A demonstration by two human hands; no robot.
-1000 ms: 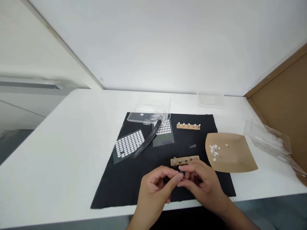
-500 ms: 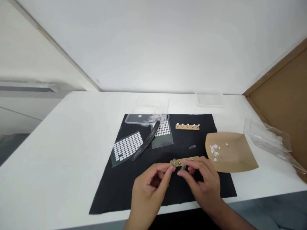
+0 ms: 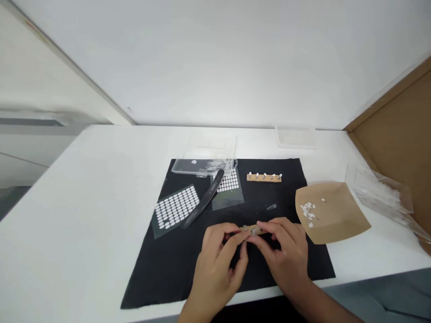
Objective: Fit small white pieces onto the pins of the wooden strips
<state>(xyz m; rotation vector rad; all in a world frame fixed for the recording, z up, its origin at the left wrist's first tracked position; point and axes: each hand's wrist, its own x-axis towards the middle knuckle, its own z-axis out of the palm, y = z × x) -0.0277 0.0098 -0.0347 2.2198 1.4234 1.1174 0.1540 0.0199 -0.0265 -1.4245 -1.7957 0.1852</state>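
Note:
Both hands meet over a small tan strip with metal studs [image 3: 263, 231], a nail tip stand, low on the black mat. My left hand [image 3: 218, 258] is closed at the strip's left part, index finger and thumb against it. My right hand [image 3: 284, 249] pinches a clear false nail tip [image 3: 256, 230] at a stud near the middle. Another clear piece [image 3: 244, 227] sits on the left end. My fingers hide the strip's right part. Behind lies a second strip [image 3: 264, 178] with white tabs on its studs, and a loose clear nail tip [image 3: 271, 207].
A black mat [image 3: 182, 269] covers part of the white table. On it lie two sheets of white oval tabs [image 3: 177, 208] [image 3: 229, 181], a curved black nail file [image 3: 204, 204] and a clear box of nail tips [image 3: 188, 168]. Right: a cardboard tray [image 3: 336, 220] with white scraps and clear packaging [image 3: 380, 193].
My right hand has brought the clear nail tip up to the strip's stud. My left fingers have shifted right along the strip, closer to it. The view has moved slightly.

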